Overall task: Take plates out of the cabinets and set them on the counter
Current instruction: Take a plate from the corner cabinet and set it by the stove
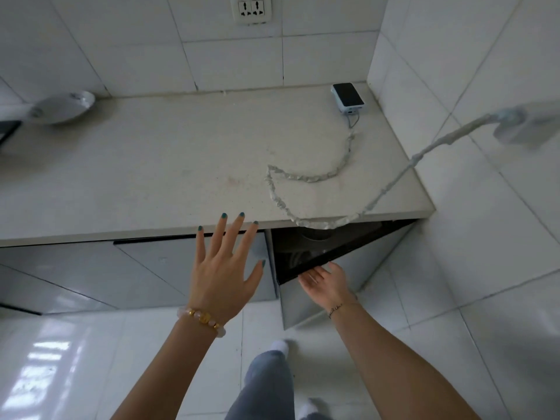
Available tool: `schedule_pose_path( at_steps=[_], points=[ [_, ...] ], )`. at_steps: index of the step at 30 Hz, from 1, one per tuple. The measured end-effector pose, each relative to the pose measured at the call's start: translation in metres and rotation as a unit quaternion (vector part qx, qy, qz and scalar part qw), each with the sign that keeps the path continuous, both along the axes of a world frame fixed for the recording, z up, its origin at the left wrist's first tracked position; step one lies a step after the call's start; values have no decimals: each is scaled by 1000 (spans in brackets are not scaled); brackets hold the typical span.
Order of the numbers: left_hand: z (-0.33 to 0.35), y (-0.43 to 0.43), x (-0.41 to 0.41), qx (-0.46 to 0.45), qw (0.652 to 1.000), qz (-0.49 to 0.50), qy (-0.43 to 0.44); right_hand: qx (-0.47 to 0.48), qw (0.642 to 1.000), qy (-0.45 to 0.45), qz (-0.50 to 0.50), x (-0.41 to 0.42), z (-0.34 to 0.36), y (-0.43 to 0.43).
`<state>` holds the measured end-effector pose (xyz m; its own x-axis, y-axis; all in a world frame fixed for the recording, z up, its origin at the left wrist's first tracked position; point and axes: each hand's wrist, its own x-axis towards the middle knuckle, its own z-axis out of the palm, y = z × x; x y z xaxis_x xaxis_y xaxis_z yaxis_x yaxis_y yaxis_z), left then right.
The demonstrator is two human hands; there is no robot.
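A pale stone counter (pixel 169 165) runs across the view, with grey cabinets beneath it. The rightmost cabinet door (pixel 306 304) stands ajar, showing a dark inside where round shapes (pixel 315 234) sit, too dim to name. My right hand (pixel 325 281) is at the top edge of that door, fingers spread, gripping nothing that I can see. My left hand (pixel 225 262) hovers with its fingers apart in front of the neighbouring shut cabinet door (pixel 169 265), just below the counter's front edge. A white plate (pixel 65 107) rests on the counter at the far left.
A power bank (pixel 348 97) lies in the counter's back right corner, its wrapped cable (pixel 306 178) looping over the counter and off the front edge. A tiled wall closes the right side. A socket (pixel 251 9) is on the back wall. My legs stand on the glossy floor.
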<state>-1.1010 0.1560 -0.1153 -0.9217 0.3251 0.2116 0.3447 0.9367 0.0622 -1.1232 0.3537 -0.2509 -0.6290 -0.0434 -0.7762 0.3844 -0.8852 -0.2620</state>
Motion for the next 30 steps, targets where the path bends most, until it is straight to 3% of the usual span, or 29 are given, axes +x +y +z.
schedule_pose_path(
  at_steps=[12,17,23,30],
  points=[
    [17,-7,45,-5,999,-39,-7,107,994,-35,-2,87,-13,32],
    [20,-13,50,-9,997,-76,16,237,970,-57,7,118,-16,57],
    [23,-18,53,-10,995,-91,33,463,865,-175,84,150,-14,102],
    [26,-19,55,2,995,-93,43,634,724,-211,171,185,-4,146]
  ],
)
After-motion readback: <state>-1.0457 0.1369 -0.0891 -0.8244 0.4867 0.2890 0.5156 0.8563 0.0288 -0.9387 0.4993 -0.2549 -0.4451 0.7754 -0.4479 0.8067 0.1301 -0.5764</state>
